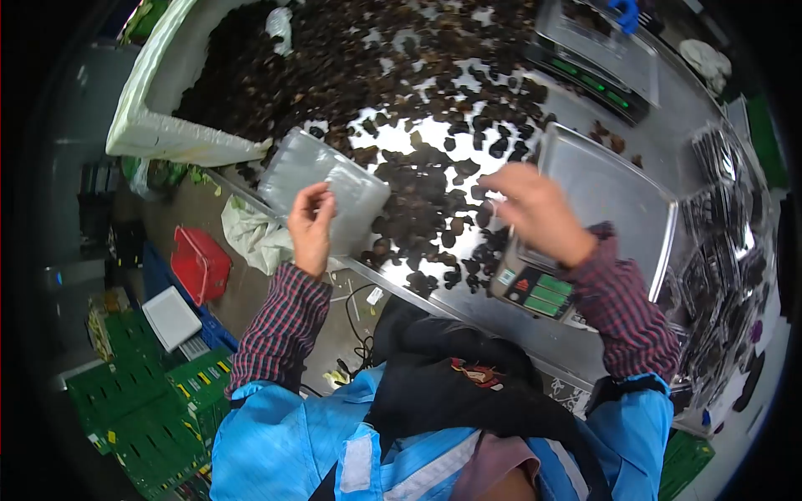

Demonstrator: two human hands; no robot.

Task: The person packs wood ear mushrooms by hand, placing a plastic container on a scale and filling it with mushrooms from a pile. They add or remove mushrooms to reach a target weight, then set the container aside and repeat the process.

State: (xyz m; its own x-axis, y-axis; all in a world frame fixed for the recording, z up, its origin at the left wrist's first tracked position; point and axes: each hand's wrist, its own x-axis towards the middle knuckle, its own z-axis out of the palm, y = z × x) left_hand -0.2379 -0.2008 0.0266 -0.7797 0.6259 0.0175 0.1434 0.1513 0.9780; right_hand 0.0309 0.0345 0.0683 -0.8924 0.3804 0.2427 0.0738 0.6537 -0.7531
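My left hand (pixel 312 230) pinches the near edge of a clear plastic tray (pixel 355 200), its thumb and fingers closed on it. The tray is tilted at the table's edge, beside loose dark brown pieces (pixel 418 200) that look like mushrooms. Over the right side of these pieces is my right hand (pixel 539 213), slightly blurred, its fingers bent and drawn together. Dark pieces lie by its fingertips; what it holds, if anything, is hard to make out. Under my right forearm is a scale with a metal pan (pixel 610 192) and a green display panel (pixel 543 294).
A white foam box (pixel 134 125) of dark pieces lies tipped at the back left. Another scale (pixel 593 75) stands at the back right. Stacked clear plastic trays (pixel 723 242) fill the right side. A red basket (pixel 200 265) and green crates (pixel 138 392) are at the lower left.
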